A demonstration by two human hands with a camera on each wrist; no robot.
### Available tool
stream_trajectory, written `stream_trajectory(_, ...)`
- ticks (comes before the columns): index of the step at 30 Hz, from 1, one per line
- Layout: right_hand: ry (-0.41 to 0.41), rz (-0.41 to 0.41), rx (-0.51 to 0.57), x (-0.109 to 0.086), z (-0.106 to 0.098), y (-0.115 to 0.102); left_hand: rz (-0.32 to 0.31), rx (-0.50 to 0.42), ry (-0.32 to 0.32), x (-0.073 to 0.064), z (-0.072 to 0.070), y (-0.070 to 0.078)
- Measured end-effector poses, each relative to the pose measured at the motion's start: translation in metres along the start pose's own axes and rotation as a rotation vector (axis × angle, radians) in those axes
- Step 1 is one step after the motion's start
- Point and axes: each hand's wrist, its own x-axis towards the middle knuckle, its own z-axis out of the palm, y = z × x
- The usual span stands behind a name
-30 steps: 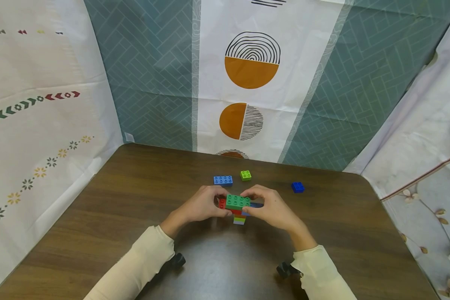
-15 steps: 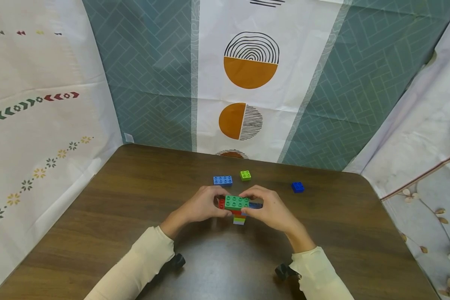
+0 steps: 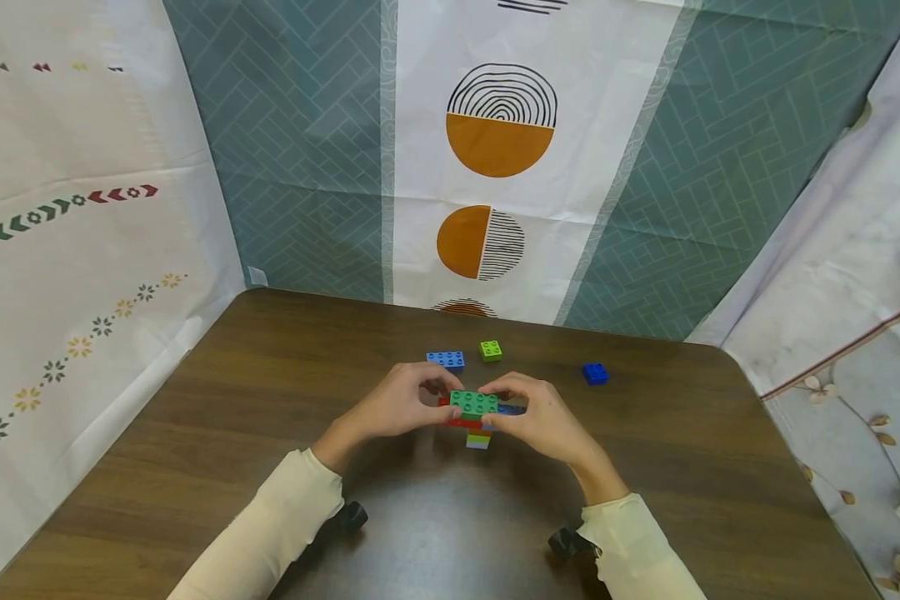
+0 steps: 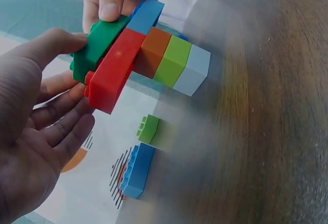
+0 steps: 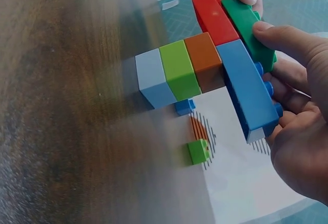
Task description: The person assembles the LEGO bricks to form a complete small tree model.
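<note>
A green toy building brick (image 3: 474, 404) lies across a red brick (image 4: 117, 70) and a blue brick (image 5: 248, 88), which sit side by side at the top of a narrow stack. Below them come an orange-brown brick (image 5: 205, 60), a lime brick (image 5: 179, 70) and a pale grey-blue brick (image 5: 154, 78) at the foot. My left hand (image 3: 401, 404) pinches the green brick's left end between thumb and fingers. At its right end, my right hand (image 3: 537, 417) pinches the same brick. In the left wrist view the red brick's underside sticks out past the column.
On the brown table (image 3: 450, 533), behind the stack, lie a loose light-blue brick (image 3: 446, 360) and a small lime brick (image 3: 491, 351). A small dark-blue brick (image 3: 596, 374) is farther right. Patterned cloths hang around the table's back and sides.
My left hand has shifted from the red brick's end up onto the green brick's left end. My right hand keeps its place, and the stack stands about where it was.
</note>
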Motion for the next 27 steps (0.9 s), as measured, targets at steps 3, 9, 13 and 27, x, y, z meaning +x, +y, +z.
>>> stream_trajectory(3, -0.004, 0.013, 0.012, 0.0005, -0.0002, 0.0014, 0.003, 0.002, 0.004, -0.0005, -0.0006, 0.0008)
stream_trajectory(9, -0.011, 0.033, 0.037, 0.0010, -0.0003, 0.0030, -0.015, -0.033, -0.004, -0.0003, -0.0016, 0.0007)
stream_trajectory(13, -0.021, 0.052, 0.055, -0.0001, 0.0006, 0.0040, -0.026, -0.053, -0.017, -0.0008, -0.0008, -0.0010)
stream_trajectory(27, -0.010, 0.024, 0.060, 0.0013, 0.0028, 0.0093, -0.020, -0.065, -0.013, -0.0020, -0.0001, -0.0028)
